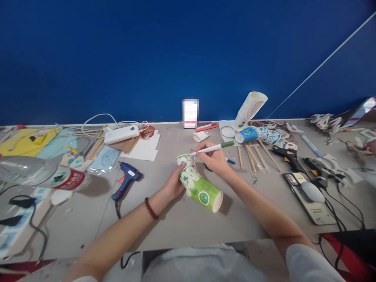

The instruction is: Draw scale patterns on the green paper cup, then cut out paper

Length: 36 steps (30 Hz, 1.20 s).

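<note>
My left hand (174, 185) is closed around a stack of green and white paper cups (199, 188) lying tilted on the grey table, open end towards me. My right hand (214, 158) grips a white marker with a green cap (214, 147), its tip touching the bottom end of the cup stack. A dark red bead bracelet (150, 208) sits on my left wrist.
A blue glue gun (125, 179) lies left of the cups. A plastic bottle (44, 174) lies far left. White cups (250, 109), blue cups (258, 134), wooden sticks (255, 156), black glue guns (289, 156) and a phone (311, 197) lie at right.
</note>
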Available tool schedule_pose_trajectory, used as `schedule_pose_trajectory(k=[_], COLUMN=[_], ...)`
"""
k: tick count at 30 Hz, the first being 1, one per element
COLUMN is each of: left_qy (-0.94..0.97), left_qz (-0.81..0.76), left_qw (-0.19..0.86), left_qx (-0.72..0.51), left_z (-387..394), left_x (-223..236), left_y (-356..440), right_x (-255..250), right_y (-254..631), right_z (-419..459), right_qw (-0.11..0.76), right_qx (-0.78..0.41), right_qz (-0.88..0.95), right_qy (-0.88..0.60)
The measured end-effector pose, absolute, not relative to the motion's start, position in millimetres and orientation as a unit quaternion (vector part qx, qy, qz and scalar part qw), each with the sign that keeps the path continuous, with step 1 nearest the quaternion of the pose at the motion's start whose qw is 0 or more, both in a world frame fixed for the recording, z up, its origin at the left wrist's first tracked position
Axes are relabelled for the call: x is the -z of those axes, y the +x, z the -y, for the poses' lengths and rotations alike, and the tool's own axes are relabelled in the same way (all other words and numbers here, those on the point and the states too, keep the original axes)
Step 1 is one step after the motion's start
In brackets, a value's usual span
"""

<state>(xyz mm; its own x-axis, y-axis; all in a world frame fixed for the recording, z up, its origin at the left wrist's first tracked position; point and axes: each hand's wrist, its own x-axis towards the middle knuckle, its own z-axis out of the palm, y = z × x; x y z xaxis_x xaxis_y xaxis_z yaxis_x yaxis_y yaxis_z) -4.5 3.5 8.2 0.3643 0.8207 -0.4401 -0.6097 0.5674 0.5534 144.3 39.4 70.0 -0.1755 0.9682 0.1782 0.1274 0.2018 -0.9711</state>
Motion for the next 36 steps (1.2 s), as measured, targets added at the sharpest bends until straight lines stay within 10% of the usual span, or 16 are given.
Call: schedule_pose_trajectory(k=[36], left_qy=[0.158], left_qz=[-0.36], left_qw=[0.808], left_qx=[-0.439], left_z=[-2.7], left_x=[-10.6], left_y=[-4.9], right_x=[-66.0], right_y=[142.3], right_z=[-37.9], right_qw=[0.45], right_qx=[-0.386], right_qz=[0.65], right_qy=[-0.475])
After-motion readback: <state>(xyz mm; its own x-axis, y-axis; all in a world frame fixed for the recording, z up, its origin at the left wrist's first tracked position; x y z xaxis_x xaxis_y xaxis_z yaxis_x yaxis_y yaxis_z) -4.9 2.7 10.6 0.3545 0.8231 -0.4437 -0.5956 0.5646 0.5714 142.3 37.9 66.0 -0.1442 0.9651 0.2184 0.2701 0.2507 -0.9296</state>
